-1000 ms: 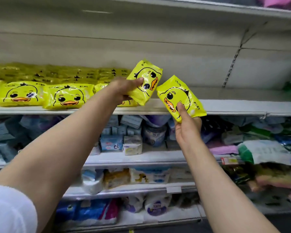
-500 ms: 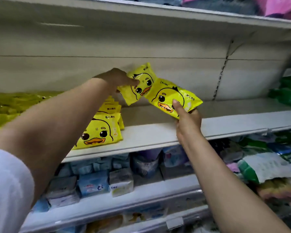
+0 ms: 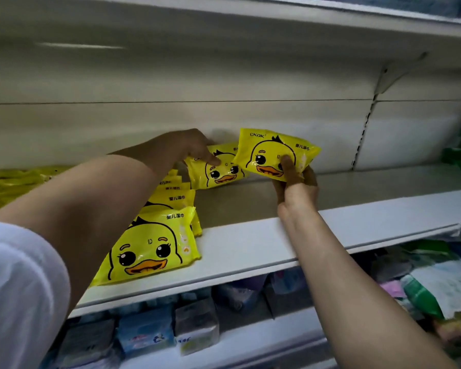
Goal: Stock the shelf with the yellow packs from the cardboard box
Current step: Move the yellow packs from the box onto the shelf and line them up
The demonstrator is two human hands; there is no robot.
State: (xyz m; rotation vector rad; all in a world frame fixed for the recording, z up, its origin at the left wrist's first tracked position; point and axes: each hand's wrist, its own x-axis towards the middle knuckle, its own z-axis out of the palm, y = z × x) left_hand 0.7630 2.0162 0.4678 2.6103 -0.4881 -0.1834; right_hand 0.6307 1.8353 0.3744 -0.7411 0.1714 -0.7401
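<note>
A pack [image 3: 218,169] gripped in the left hand [image 3: 189,147] and another [image 3: 274,153] in the right hand [image 3: 296,193] are best set upright behind the row [image 3: 155,243] on the shelf [image 3: 277,246].

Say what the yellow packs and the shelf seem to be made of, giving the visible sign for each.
Yellow packs: thin glossy plastic film, probably; they show bright glare, wrinkles and crimped edges. Shelf: looks like painted metal, off-white and smooth, with a thin flat front lip, though the material cannot be confirmed.

yellow packs [image 3: 274,155] with duck faces, white shelf [image 3: 250,249], white sleeve [image 3: 19,288]
</note>
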